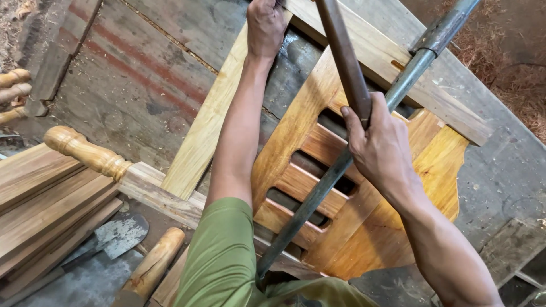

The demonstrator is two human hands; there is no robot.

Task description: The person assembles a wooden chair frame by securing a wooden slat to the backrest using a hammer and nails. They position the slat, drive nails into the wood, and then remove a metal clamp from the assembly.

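A worn, grey plank floor (142, 74) lay strewn with sawdust, with stacked boards (40, 199) at left. On it sat an orange-brown slatted panel (341, 193) with 3 slots, framed by pale rails. The left hand (264, 25) gripped a rail (210, 119). The right hand (378, 145) was clamped on a dark rod (344, 57) above a pipe clamp (364, 136).

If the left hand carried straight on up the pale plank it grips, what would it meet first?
The left hand already sits at the picture's top edge on the pale plank; nothing shows beyond it, so the way looks free as far as visible.
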